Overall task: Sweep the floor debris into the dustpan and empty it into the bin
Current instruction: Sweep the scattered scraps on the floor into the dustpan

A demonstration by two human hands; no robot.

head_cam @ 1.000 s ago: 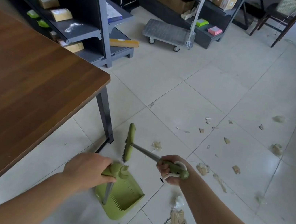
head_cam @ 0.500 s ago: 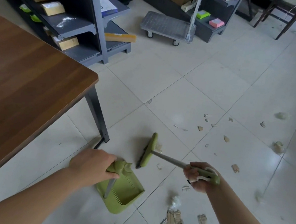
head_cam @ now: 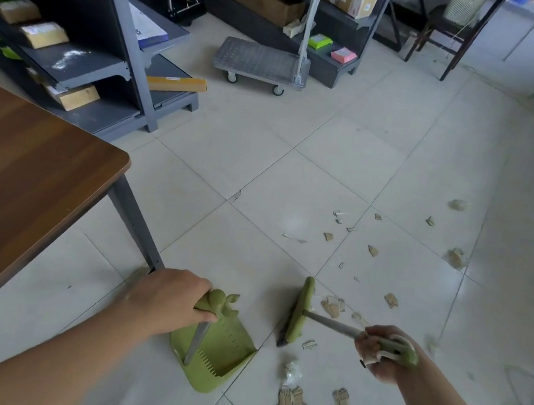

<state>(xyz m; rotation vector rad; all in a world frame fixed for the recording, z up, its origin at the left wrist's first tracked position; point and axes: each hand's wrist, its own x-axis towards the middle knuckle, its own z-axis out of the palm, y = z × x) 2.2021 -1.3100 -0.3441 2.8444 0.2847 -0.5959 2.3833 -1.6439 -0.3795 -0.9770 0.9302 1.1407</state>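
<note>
Head view: the left hand [head_cam: 171, 302], fingers clenched round the upright handle, stands the green dustpan [head_cam: 230, 346] on the floor, apparently empty, while the right hand [head_cam: 378, 354] grips the broom [head_cam: 298, 311] just beside it; cardboard debris [head_cam: 293, 402] lies scattered, unswept, and no bin is visible.

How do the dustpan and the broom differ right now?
The dustpan is a wide open scoop; the broom has a narrow bar head. The left hand grips the dustpan's upright handle; the right hand grips the broom's slanted one. Both are green with grey shafts.
</note>
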